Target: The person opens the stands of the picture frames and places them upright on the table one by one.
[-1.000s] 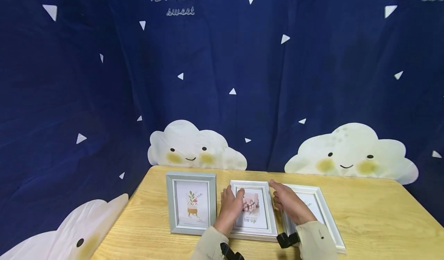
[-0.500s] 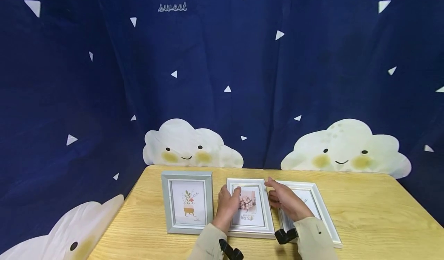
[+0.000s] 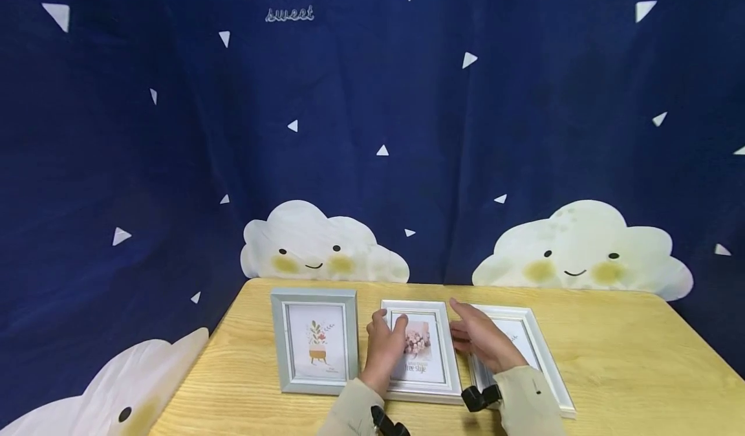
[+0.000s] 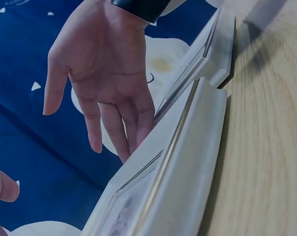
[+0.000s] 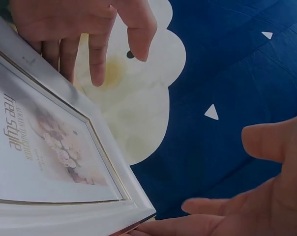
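Observation:
A white picture frame (image 3: pixel 423 366) with a flower photo and "free style" print lies face up between my two hands in the head view. My left hand (image 3: pixel 385 348) is at its left side, thumb over the border and fingers fairly straight. On the other side, my right hand (image 3: pixel 485 337) has its fingers extended by the right edge, partly covering a second white frame (image 3: pixel 520 332). In the right wrist view, the fingers of my right hand (image 5: pixel 266 191) reach the corner of the flower-photo frame (image 5: pixel 45 152). Neither hand grips it.
A grey-blue frame (image 3: pixel 317 342) with a potted-plant picture stands upright to the left. The wooden table (image 3: pixel 628 352) extends to the right. Behind it hangs a dark blue curtain (image 3: pixel 349 99) with white triangles and smiling clouds.
The head view has shifted slightly. Both hands stay beside the flower-photo frame; the fingers of the left hand have settled a little closer along its left side. The frames keep their places.

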The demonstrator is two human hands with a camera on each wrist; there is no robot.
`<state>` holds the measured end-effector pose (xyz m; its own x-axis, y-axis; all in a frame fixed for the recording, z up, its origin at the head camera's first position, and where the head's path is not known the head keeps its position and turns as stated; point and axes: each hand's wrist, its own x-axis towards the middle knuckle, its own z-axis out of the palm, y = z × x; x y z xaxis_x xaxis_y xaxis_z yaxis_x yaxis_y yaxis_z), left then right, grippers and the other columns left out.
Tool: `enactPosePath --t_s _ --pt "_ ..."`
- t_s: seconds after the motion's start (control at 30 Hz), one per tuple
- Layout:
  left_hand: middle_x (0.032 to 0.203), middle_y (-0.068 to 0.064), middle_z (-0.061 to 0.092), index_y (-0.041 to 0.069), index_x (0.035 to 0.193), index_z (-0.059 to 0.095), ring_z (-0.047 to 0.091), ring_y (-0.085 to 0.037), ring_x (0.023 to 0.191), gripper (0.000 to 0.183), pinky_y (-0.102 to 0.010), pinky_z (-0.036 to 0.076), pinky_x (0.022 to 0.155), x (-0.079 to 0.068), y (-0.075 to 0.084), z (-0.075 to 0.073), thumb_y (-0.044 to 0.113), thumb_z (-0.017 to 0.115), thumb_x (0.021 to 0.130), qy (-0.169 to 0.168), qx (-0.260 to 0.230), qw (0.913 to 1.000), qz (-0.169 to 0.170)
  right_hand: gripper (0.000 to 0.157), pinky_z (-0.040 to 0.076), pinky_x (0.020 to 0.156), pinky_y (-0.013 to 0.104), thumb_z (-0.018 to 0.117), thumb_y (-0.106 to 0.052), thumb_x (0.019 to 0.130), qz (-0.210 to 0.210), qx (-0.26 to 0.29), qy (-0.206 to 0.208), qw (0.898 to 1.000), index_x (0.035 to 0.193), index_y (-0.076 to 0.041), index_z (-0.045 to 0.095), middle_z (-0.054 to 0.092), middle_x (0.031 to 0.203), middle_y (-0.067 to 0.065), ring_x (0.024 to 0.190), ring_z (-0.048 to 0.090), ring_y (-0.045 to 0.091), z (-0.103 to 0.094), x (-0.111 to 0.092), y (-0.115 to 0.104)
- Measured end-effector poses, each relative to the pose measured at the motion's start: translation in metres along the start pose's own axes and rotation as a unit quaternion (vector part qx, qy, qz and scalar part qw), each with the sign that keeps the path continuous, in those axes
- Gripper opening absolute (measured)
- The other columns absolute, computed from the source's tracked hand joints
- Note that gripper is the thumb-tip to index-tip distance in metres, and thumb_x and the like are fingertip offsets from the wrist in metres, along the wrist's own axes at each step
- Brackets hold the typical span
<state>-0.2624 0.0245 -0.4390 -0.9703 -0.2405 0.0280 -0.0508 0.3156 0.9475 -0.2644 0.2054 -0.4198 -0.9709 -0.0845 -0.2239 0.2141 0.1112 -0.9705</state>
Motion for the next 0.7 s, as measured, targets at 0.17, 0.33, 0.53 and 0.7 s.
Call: enactPosePath --t_s 0.17,0.33,0.53,0.7 --pt "0.128 -0.026 0.044 0.004 0.132 0.046 0.052 -0.043 0.112 0.055 -0.056 0.04 0.093 -0.005 0.0 -0.002 0.038 0.057 0.09 -0.001 0.0 0.9999 0.017 0.089 0.052 0.087 0.044 0.051 -0.056 0.093 -0.005 0.015 0.018 1.0 0.149 0.004 0.018 0.04 0.136 0.037 0.119 0.049 0.041 -0.007 -0.007 -0.003" --pt "0.132 -0.022 0.041 0.008 0.133 0.044 0.051 -0.039 0.115 0.05 -0.055 0.04 0.096 -0.008 0.007 -0.013 0.039 0.052 0.095 0.003 0.017 0.9987 0.048 0.082 0.052 0.086 0.044 0.053 -0.052 0.094 -0.024 0.029 0.019 0.999 0.146 0.004 0.023 0.044 0.133 0.033 0.116 0.052 0.039 -0.007 -0.011 -0.013" --pt "0.133 -0.018 0.041 0.01 0.134 0.043 0.053 -0.037 0.112 0.047 -0.052 0.041 0.095 -0.012 0.015 -0.018 0.038 0.049 0.097 0.01 0.032 0.9963 0.08 0.067 0.053 0.085 0.044 0.05 -0.043 0.098 -0.037 0.032 0.035 0.998 0.143 0.003 0.03 0.046 0.132 0.03 0.115 0.052 0.037 -0.007 -0.023 -0.026" --pt "0.138 -0.017 0.039 0.011 0.139 0.039 0.052 -0.038 0.116 0.05 -0.053 0.04 0.096 -0.016 0.022 -0.021 0.041 0.046 0.099 -0.006 0.033 0.9953 0.091 0.065 0.052 0.087 0.046 0.049 -0.041 0.1 -0.054 0.009 0.038 0.998 0.146 0.0 0.027 0.044 0.134 0.029 0.121 0.05 0.04 -0.01 -0.034 -0.034"
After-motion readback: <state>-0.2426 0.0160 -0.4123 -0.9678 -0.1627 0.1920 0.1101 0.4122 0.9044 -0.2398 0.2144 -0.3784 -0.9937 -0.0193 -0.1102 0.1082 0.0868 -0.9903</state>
